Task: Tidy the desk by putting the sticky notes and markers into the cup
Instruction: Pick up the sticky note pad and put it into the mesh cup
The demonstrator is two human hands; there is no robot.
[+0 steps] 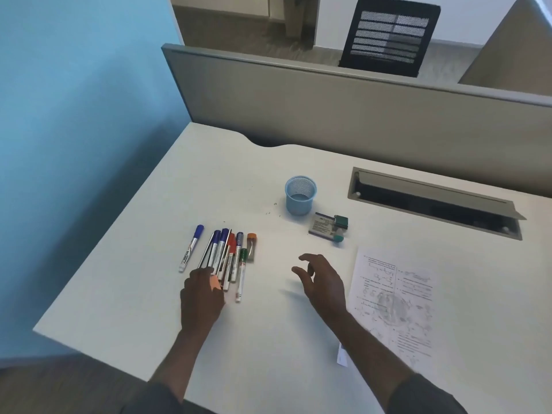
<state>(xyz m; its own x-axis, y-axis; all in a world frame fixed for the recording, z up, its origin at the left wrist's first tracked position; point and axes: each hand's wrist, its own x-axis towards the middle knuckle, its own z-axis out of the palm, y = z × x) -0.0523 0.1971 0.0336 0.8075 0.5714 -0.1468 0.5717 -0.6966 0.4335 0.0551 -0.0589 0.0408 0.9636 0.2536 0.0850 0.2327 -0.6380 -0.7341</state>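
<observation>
The left hand (200,294) rested knuckles-up on the near ends of the bunched markers (226,255), fingers curled onto them, though whether it actually gripped any could not be told. The right hand (324,283) hovered over the bare white counter (268,339), fingers loosely spread and empty. The blue mesh cup (300,195) stood farther back, apart from the markers, with a small pad of sticky notes (322,227) just beside it
</observation>
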